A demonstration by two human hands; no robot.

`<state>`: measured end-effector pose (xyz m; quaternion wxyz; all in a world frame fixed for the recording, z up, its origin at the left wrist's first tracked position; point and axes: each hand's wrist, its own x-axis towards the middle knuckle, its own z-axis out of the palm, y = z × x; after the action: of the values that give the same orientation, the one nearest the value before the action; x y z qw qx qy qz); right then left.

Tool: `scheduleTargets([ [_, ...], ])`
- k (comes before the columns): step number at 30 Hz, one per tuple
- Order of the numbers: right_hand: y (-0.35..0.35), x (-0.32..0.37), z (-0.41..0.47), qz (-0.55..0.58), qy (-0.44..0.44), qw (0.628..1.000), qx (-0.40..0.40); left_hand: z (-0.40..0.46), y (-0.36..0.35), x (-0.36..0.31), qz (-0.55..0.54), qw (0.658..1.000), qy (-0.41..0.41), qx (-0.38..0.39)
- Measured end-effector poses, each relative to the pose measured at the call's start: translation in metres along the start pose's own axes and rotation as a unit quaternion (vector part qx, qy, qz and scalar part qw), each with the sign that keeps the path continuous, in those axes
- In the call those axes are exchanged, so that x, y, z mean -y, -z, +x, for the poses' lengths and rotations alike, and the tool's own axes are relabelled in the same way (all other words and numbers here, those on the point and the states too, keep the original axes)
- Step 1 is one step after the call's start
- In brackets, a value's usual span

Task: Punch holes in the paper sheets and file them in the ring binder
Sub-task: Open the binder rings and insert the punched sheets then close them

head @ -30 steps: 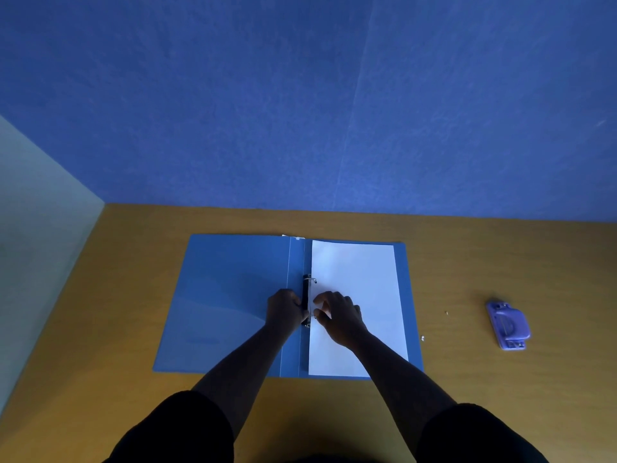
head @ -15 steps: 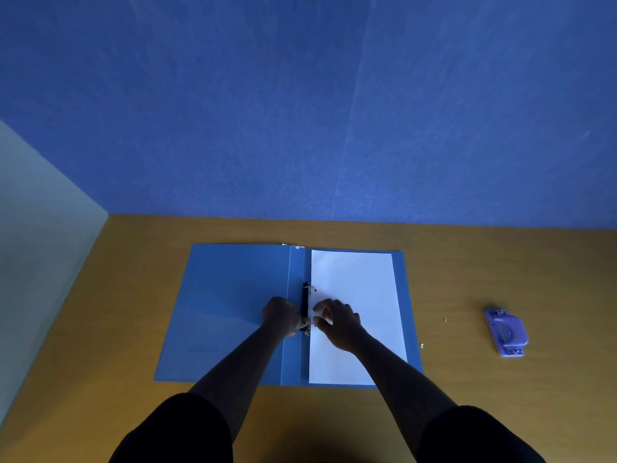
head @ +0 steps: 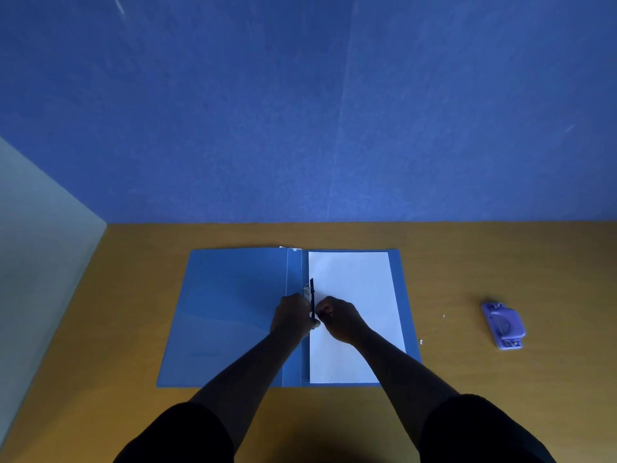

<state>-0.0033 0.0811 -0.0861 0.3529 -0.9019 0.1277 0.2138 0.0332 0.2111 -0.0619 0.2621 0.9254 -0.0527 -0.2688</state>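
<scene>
Both hands sit at the spine of the open ring binder (head: 233, 312), 1 on each side of the black ring mechanism (head: 312, 297). Left hand (head: 292, 315) is curled against the mechanism from the spine side; right hand (head: 339, 317) is a loose fist on the inner edge of the paper sheets (head: 350, 295), fingertips tucked toward the rings. Hands nearly touch, only the mechanism between them. Cannot tell if either hand actually pinches a ring or the clasp; fingers hide it.

Binder lies flat and open mid-table (head: 117, 329), paper on the right cover, inner edge at the rings. Hole punch (head: 503, 325) sits well apart to the right, untouched, with 2 or 3 paper specks near it, so punching looks done. My read: filing step, seating holes or closing the clasp.

Handling: paper is light, floppy, tears easily at the holes. Hold it flat near the punched edge, not by a far corner. Binder covers look thin and flexible; press on the spine to steady it. Mechanism is small and stiff: pinch it at the clasp, fingers clear of the closing rings.
</scene>
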Motion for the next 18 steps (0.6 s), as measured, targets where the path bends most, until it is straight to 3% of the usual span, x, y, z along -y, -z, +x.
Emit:
scheduleTargets([
  [9,0.0075,0.0073,-0.0008,0.066,-0.059,0.995,-0.045,-0.0029,0.0024,-0.0009,0.024,1.0,-0.009,0.007],
  [18,0.0032,0.006,-0.0018,-0.023,-0.007,0.998,-0.061,-0.006,0.0008,0.0044,0.02,0.999,-0.032,0.004],
])
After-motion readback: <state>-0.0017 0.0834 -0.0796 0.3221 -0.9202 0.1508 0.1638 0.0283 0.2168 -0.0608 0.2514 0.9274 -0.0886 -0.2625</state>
